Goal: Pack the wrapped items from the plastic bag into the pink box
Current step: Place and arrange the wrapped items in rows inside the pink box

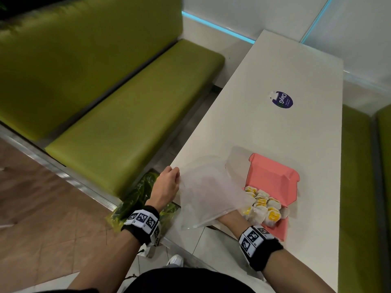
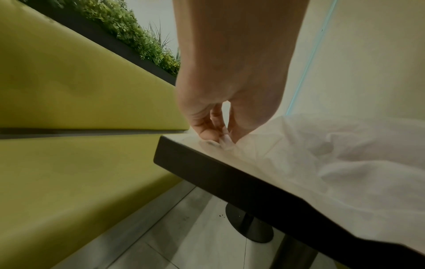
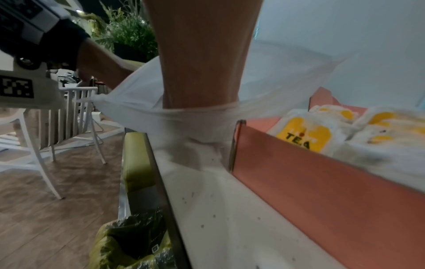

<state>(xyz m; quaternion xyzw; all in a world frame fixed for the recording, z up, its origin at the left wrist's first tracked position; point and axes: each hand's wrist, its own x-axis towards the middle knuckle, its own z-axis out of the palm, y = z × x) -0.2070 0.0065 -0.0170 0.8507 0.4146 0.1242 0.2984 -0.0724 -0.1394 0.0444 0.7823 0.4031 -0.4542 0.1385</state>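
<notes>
While the left hand (image 1: 168, 183) pinches a corner of the bag (image 1: 208, 192) at the worktop (image 1: 275, 127) edge, lower centre of the head view, the right hand (image 3: 202, 127) is buried inside the bag past the wrist, so whether its fingers are curled or straight cannot be told. The bag is translucent and lies on the worktop, touching the left side of the box (image 1: 273, 176). The box sits lid open at lower right of the head view, heaped with packets (image 1: 263, 205) in white wrap with yellow labels. A green seat (image 1: 127, 115) fills the left of that frame.
</notes>
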